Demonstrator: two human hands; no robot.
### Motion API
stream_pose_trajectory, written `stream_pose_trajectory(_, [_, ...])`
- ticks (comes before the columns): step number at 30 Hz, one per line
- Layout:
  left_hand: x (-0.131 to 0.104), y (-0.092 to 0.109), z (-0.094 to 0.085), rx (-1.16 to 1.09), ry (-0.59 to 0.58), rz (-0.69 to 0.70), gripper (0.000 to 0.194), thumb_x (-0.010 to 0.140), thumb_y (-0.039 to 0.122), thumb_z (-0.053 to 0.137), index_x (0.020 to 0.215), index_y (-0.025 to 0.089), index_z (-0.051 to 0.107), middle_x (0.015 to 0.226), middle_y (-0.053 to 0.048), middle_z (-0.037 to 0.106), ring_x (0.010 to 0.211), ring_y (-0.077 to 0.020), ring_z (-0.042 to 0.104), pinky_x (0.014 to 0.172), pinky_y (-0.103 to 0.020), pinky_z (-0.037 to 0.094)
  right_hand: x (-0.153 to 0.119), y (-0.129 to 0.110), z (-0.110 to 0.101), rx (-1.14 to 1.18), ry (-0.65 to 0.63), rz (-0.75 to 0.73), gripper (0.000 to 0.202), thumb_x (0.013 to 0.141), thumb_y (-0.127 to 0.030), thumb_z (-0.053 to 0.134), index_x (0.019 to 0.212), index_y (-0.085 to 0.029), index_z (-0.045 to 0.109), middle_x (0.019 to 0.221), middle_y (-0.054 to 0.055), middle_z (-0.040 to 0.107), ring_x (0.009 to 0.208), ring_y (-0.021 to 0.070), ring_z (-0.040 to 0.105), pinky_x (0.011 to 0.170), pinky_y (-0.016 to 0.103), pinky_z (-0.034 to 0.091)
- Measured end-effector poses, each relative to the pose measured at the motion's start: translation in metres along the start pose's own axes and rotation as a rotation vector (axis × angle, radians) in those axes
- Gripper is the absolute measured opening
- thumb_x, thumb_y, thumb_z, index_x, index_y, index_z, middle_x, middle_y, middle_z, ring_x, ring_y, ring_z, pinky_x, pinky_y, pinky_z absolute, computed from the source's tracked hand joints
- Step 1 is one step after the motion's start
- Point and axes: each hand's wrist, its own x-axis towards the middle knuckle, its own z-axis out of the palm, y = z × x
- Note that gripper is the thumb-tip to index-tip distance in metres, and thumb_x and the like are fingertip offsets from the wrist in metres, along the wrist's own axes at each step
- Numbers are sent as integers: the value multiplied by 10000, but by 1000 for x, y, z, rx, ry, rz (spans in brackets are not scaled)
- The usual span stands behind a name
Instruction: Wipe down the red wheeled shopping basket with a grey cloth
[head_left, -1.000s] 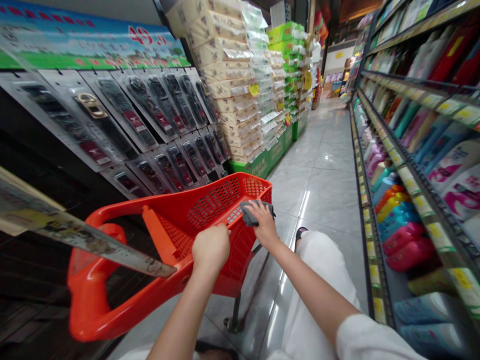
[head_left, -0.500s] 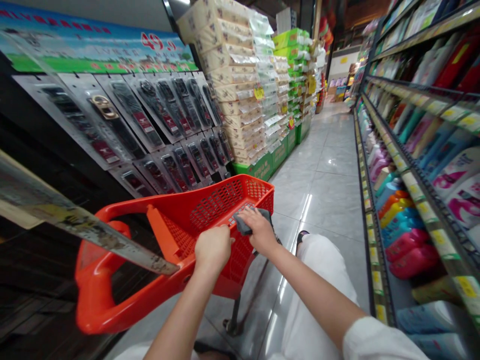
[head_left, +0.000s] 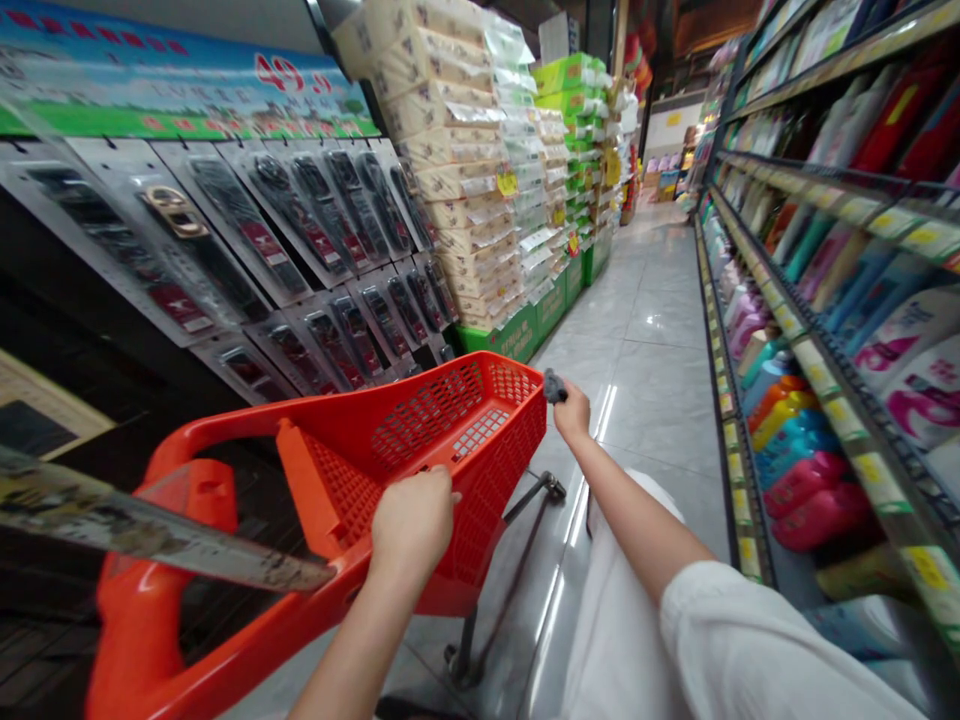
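A red plastic shopping cart (head_left: pixel 480 490) with perforated walls stands at an angle in front of me. My left hand (head_left: pixel 414 525) is closed around its near side rim. My right hand (head_left: pixel 573 410) grips a bunched dark grey cloth (head_left: pixel 555 386) at the cart's far front corner; the cloth appears to touch the rim there. Inside the basket a red flap (head_left: pixel 319 490) slants across near the handle end. The cart's wheeled metal legs show below the basket.
Packaged belts (head_left: pixel 285 210) hang on a display at left, with stacked tissue packs (head_left: pixel 465 170) beyond. A worn metal bar (head_left: pixel 150 525) crosses the cart's handle end. Shelves of bottles (head_left: pixel 806 430) line the right side. Grey tiled floor (head_left: pixel 652 300) runs down the aisle.
My right hand has moved the cloth forward and right along the rim, from the cart's side to its front corner. My left hand stays on the rim.
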Motion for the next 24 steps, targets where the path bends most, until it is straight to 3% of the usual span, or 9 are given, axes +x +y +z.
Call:
stream_pose_trajectory(2, [0, 0, 0, -7, -2, 2, 350, 958, 394, 432, 971, 116, 645, 906, -178, 740, 901, -338, 718, 767, -424, 539, 10, 12, 1, 6, 111, 143, 451, 712, -112, 437, 1088, -118, 684, 1087, 110, 723, 1036, 248, 615, 981, 386, 449])
stream_pose_trajectory(5, [2, -2, -3, -52, -48, 0, 557, 990, 511, 226, 999, 142, 644, 919, -179, 742, 903, -340, 717, 758, -435, 532, 10, 21, 5, 27, 97, 156, 392, 714, -142, 437, 1004, -119, 699, 1016, 104, 732, 962, 247, 623, 922, 374, 472])
stream_pose_trajectory(12, [5, -6, -10, -150, -123, -39, 731, 965, 565, 58, 967, 179, 679, 996, -179, 739, 981, -360, 696, 811, -458, 510, -29, 12, 9, 50, 85, -66, 470, 650, -84, 416, 995, -193, 716, 1097, 64, 704, 1082, 223, 596, 1035, 385, 418])
stream_pose_trajectory(17, [10, -5, -11, -183, -141, -51, 818, 941, 588, -1, 986, 159, 693, 1055, -206, 722, 1022, -378, 678, 842, -478, 502, -85, -21, 19, 30, 14, -183, 602, 631, -23, 402, 1118, -222, 696, 1178, 52, 666, 1140, 215, 565, 1045, 395, 406])
stream_pose_trajectory(24, [15, -9, -10, -225, -168, -68, 877, 924, 604, -46, 977, 160, 709, 1053, -196, 726, 1053, -376, 670, 855, -480, 504, -178, -92, 33, 82, -131, -310, 631, 718, 18, 399, 1236, -253, 636, 1203, 42, 655, 1151, 209, 548, 1005, 395, 412])
